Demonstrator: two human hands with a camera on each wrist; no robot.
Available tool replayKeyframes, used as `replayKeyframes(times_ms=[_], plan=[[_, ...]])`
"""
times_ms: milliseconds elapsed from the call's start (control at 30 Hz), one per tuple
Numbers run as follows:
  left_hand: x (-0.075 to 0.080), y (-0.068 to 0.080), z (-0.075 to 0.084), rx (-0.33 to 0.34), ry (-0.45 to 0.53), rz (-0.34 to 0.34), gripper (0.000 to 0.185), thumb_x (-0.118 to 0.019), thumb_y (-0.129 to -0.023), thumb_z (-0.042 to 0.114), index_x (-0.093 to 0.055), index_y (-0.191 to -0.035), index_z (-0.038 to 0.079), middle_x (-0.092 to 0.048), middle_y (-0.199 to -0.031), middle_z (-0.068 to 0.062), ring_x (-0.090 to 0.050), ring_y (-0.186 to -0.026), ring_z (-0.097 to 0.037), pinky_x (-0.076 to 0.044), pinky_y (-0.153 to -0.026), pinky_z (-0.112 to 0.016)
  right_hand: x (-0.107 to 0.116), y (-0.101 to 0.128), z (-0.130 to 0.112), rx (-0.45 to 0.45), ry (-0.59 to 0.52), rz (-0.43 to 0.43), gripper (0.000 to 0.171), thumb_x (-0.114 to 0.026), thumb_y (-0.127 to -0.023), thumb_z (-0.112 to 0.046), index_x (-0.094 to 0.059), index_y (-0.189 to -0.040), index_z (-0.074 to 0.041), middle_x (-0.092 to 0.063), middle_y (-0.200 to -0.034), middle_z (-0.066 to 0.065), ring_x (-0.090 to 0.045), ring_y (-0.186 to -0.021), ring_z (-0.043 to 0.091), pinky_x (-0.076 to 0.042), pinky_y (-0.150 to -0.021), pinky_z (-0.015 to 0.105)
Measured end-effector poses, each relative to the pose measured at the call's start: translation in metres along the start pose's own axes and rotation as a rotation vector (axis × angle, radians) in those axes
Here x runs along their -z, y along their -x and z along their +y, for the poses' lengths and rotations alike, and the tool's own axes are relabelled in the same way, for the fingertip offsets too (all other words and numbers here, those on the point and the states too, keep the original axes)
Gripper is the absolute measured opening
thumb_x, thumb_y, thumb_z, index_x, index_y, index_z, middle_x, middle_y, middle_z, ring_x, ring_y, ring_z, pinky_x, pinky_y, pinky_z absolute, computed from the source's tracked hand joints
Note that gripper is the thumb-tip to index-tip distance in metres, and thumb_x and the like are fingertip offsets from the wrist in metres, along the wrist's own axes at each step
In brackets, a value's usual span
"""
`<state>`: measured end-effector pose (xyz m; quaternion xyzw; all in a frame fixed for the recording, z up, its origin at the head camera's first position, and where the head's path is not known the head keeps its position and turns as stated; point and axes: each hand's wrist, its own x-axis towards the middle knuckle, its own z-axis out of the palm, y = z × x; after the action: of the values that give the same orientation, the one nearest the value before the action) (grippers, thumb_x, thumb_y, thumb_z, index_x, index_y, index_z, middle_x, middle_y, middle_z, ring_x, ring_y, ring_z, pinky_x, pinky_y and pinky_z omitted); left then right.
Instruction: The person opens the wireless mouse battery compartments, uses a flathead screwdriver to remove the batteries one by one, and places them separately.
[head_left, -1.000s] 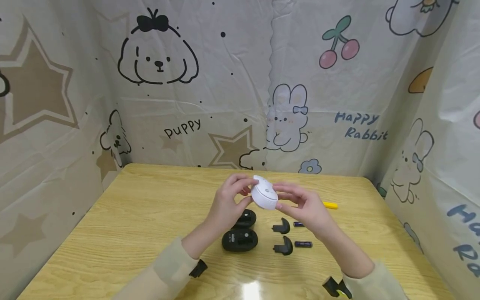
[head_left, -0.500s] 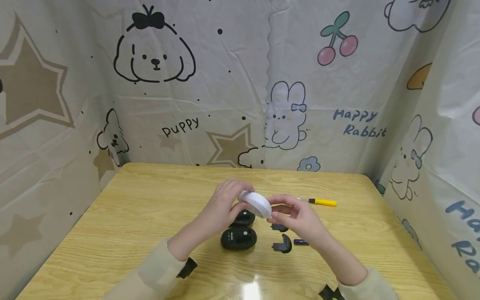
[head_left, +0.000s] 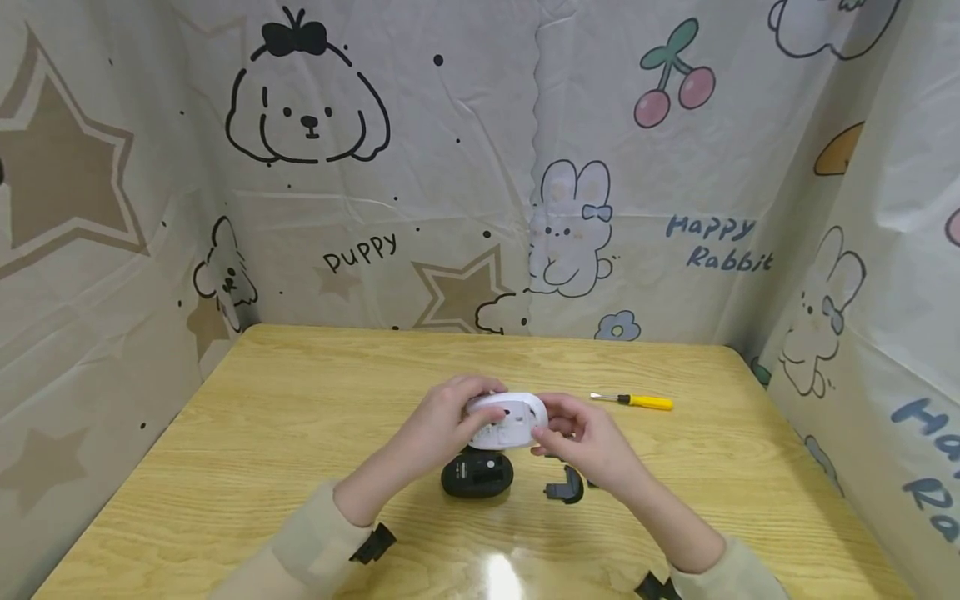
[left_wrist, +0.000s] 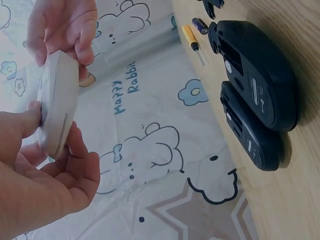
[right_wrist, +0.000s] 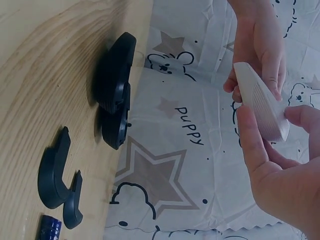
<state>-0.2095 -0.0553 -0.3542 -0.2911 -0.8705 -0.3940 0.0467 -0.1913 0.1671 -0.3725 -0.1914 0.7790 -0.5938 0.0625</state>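
A white computer mouse (head_left: 521, 427) is held up between both hands, its pale underside facing the head camera. My left hand (head_left: 438, 421) grips one end, thumb across the underside and fingers behind. At the other end my right hand (head_left: 592, 437) pinches it between thumb and fingers. Below lies a black mouse (head_left: 477, 477), underside up with an open battery slot. A second black mouse (left_wrist: 250, 136) lies beside it, mostly hidden by the white one in the head view.
Two curved black covers with tabs, one nearer (right_wrist: 52, 175) and one smaller-looking cover (right_wrist: 73, 202), lie right of the black mice. A dark blue battery (right_wrist: 50, 227) is beside them. Farther back rests a yellow-handled screwdriver (head_left: 648, 402) on the wooden table (head_left: 300, 433).
Both hands have lowered the white mouse and turned it over, so its underside now faces the head camera. The right hand has moved slightly left and uncovered the screwdriver.
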Motion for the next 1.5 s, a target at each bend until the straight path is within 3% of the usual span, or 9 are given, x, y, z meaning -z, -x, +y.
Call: replayKeyframes(times_ms=[200, 433, 700, 933, 1033, 1200, 1333, 1500], plan=[[-0.006, 0.000, 0.004, 0.086, 0.089, 0.018, 0.036, -0.065, -0.088, 0.030, -0.063, -0.117, 0.010, -0.066, -0.104, -0.003, -0.060, -0.085, -0.011, -0.052, -0.070, -0.023, -0.004, -0.002, 0.001, -0.050, 0.016, 0.013, 0.051, -0.070, -0.086, -0.019, -0.050, -0.127, 0.004, -0.060, -0.111, 0.023, -0.066, -0.083, 0.023, -0.058, -0.066, 0.040], [-0.013, 0.004, -0.008, 0.189, 0.334, 0.059, 0.040, -0.068, -0.087, 0.032, -0.057, -0.123, 0.018, -0.063, -0.104, -0.003, -0.061, -0.081, -0.014, -0.054, -0.064, -0.025, -0.006, 0.002, 0.002, -0.100, -0.064, 0.035, 0.049, -0.069, -0.086, -0.016, -0.049, -0.125, 0.006, -0.061, -0.109, 0.023, -0.066, -0.085, 0.025, -0.059, -0.068, 0.040], [-0.013, 0.015, -0.011, 0.223, 0.574, 0.007, 0.045, -0.069, -0.087, 0.016, -0.054, -0.129, 0.016, -0.060, -0.110, -0.014, -0.065, -0.081, -0.019, -0.057, -0.063, -0.030, -0.004, 0.006, 0.000, -0.145, -0.124, 0.071, 0.050, -0.069, -0.086, -0.011, -0.047, -0.126, 0.009, -0.058, -0.113, 0.026, -0.067, -0.089, 0.025, -0.059, -0.070, 0.039], [-0.022, 0.019, -0.015, 0.217, 0.660, 0.034, 0.041, -0.067, -0.087, 0.010, -0.057, -0.127, 0.010, -0.061, -0.104, -0.015, -0.064, -0.077, -0.021, -0.057, -0.064, -0.028, -0.005, 0.007, 0.002, -0.114, -0.091, 0.072, 0.053, -0.068, -0.086, -0.011, -0.043, -0.131, 0.001, -0.058, -0.112, 0.025, -0.067, -0.084, 0.027, -0.059, -0.066, 0.042], [-0.024, 0.021, -0.016, 0.231, 0.678, 0.054, 0.039, -0.067, -0.087, 0.009, -0.058, -0.125, 0.010, -0.060, -0.101, -0.015, -0.064, -0.076, -0.018, -0.057, -0.063, -0.025, -0.008, 0.008, 0.002, -0.090, -0.003, 0.084, 0.052, -0.069, -0.086, -0.013, -0.042, -0.131, -0.010, -0.057, -0.112, 0.020, -0.066, -0.080, 0.025, -0.058, -0.059, 0.043], [-0.026, 0.024, -0.016, 0.242, 0.677, 0.071, 0.039, -0.068, -0.087, 0.009, -0.058, -0.125, 0.007, -0.060, -0.100, -0.015, -0.064, -0.076, -0.017, -0.056, -0.063, -0.025, -0.014, 0.008, 0.000, -0.060, 0.170, 0.128, 0.051, -0.072, -0.084, -0.020, -0.044, -0.126, -0.019, -0.054, -0.110, 0.010, -0.065, -0.070, 0.018, -0.054, -0.045, 0.035], [-0.028, 0.025, -0.015, 0.247, 0.679, 0.078, 0.039, -0.068, -0.086, 0.009, -0.058, -0.124, 0.007, -0.061, -0.100, -0.015, -0.065, -0.077, -0.018, -0.057, -0.062, -0.027, -0.018, 0.008, -0.001, -0.034, 0.250, 0.150, 0.049, -0.075, -0.082, -0.022, -0.046, -0.121, -0.018, -0.054, -0.107, 0.006, -0.063, -0.062, 0.015, -0.053, -0.048, 0.027], [-0.028, 0.027, -0.013, 0.252, 0.686, 0.083, 0.040, -0.068, -0.086, 0.010, -0.058, -0.125, 0.005, -0.061, -0.099, -0.015, -0.064, -0.076, -0.018, -0.057, -0.061, -0.027, -0.020, 0.007, 0.000, -0.028, 0.242, 0.155, 0.049, -0.076, -0.081, -0.021, -0.047, -0.120, -0.017, -0.055, -0.109, 0.006, -0.065, -0.067, 0.013, -0.055, -0.054, 0.025]])
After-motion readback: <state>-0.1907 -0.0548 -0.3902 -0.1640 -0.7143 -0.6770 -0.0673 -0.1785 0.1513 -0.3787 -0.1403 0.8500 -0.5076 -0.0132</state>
